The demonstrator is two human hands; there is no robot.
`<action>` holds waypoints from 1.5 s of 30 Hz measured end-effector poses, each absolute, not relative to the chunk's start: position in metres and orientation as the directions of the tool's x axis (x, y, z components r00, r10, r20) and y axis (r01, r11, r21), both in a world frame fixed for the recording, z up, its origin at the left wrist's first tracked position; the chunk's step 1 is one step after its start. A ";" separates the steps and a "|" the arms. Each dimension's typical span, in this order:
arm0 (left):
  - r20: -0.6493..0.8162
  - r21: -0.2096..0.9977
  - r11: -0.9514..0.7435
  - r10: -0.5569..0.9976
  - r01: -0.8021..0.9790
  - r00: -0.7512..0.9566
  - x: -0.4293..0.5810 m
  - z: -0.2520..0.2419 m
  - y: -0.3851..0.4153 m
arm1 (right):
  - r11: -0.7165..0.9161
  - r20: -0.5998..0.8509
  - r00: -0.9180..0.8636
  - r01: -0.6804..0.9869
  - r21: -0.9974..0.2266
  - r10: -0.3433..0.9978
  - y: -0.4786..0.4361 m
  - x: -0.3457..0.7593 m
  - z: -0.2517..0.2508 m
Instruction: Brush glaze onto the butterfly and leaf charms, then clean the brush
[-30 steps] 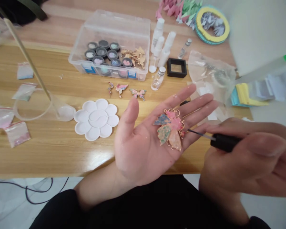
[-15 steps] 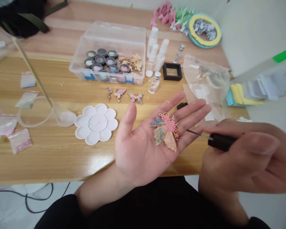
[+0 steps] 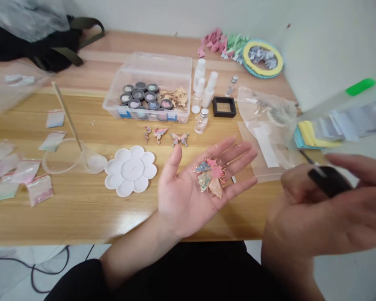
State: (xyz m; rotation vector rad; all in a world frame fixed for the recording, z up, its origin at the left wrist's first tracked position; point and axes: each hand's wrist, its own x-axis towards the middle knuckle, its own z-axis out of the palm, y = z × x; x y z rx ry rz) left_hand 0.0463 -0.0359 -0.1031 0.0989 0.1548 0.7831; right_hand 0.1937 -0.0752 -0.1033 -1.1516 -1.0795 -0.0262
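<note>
while the left hand [image 3: 183, 196] is held palm up with its fingers spread, a butterfly charm [image 3: 210, 177] with a gold-tone frame and pink, blue, green and peach wings is laid flat on the palm, near the base of the fingers. the grip of this hand is left wide, so the charm is supported from below and is not pinched; a level, open palm is judged to give it steady support. the right hand [image 3: 313, 213] is kept apart from the charm, off to the right, and its grip is closed narrowly on a black brush handle [image 3: 329, 181]. the thin brush tip [image 3: 307, 157] is blurred, so whether anything is loaded on it cannot be told. for fine control, a close hold near the tip and a braced wrist would be advisable. on the wooden counter [image 3: 65, 213], a white flower-shaped palette [image 3: 130, 170] is placed near the left hand, and three small butterfly charms [image 3: 179, 139] are laid out beyond it. farther back, small round jars [image 3: 141, 103] are held in a clear plastic box [image 3: 150, 62], while a clear plastic bag [image 3: 266, 113] is spread out to the right.
</note>
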 end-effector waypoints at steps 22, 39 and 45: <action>-0.299 0.290 0.823 0.562 -0.488 0.771 0.067 -0.133 -0.026 | 0.365 0.451 -0.151 0.822 -0.437 0.880 -0.089 0.223 -0.134; -0.265 0.279 0.863 0.490 -0.420 0.831 0.066 -0.132 -0.031 | 0.447 0.353 -0.308 0.778 -0.440 0.883 -0.092 0.231 -0.126; -0.294 0.296 0.861 0.495 -0.414 0.818 0.067 -0.131 -0.033 | 0.445 0.349 -0.305 0.773 -0.453 0.886 -0.089 0.228 -0.127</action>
